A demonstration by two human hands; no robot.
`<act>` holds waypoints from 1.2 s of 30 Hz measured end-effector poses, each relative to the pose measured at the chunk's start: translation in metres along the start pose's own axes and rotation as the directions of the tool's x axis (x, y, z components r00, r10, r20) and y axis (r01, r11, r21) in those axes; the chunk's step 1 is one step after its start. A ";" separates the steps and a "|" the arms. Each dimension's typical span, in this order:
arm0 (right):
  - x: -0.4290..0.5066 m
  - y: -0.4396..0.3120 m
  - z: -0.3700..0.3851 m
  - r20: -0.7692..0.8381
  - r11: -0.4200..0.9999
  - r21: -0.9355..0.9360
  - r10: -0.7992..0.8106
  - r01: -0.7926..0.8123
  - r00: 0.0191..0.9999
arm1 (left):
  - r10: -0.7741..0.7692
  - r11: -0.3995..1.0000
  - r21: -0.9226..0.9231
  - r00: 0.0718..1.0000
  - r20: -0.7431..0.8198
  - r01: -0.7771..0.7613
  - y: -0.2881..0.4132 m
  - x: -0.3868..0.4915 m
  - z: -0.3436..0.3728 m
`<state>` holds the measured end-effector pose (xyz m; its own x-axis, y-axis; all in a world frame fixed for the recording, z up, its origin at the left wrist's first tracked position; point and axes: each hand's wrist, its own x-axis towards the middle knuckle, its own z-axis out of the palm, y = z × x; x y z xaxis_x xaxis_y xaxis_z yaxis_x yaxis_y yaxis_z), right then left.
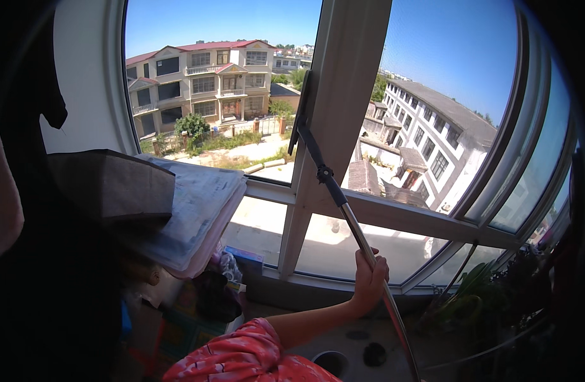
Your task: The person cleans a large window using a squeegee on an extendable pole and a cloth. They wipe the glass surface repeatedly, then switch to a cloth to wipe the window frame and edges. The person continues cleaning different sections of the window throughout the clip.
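My left hand (370, 281), at the end of a red patterned sleeve, is closed around the metal pole (354, 222) of a long-handled window squeegee. The pole slants from the bottom edge up to a dark pivoting joint (325, 174). Its long, narrow dark head (300, 112) stands nearly upright at the right edge of the left window pane (221, 24), beside the pale frame post (342, 95). Whether the blade touches the glass cannot be told. My right hand is out of view; the pole's lower end runs out of the picture.
At left, a grey box-like object (137, 191) rests on a stack of plastic-covered folded items (202, 215). Dark cloth hangs beside it. Bags and boxes lie below. Plants (478, 281) stand at lower right, and a round container (330, 364) is on the floor.
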<state>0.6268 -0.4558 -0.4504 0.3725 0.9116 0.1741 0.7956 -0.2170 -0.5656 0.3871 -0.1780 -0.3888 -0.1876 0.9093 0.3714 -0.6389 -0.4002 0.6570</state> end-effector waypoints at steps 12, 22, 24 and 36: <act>0.121 -0.167 0.099 0.016 0.909 0.183 -0.384 0.375 0.923 | 0.525 0.849 0.149 0.841 -0.130 -0.507 0.145 0.135 -0.090; 0.162 -0.246 0.085 -0.228 0.812 0.053 -0.556 0.581 0.799 | 0.555 0.832 0.207 0.783 -0.281 -0.515 0.209 0.217 -0.116; 0.159 -0.218 0.073 -0.275 0.766 0.127 -0.583 0.630 0.765 | 0.548 0.834 0.201 0.813 -0.197 -0.514 0.180 0.202 -0.091; 0.054 -0.029 -0.018 -0.277 0.960 0.118 -0.215 0.255 0.937 | 0.198 0.975 0.072 0.971 0.131 -0.208 0.045 0.075 0.063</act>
<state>0.6324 -0.4068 -0.4100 0.3099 0.8039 0.5076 0.8022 0.0655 -0.5935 0.3913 -0.1349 -0.2895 -0.2106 0.7893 0.5767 -0.5305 -0.5878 0.6108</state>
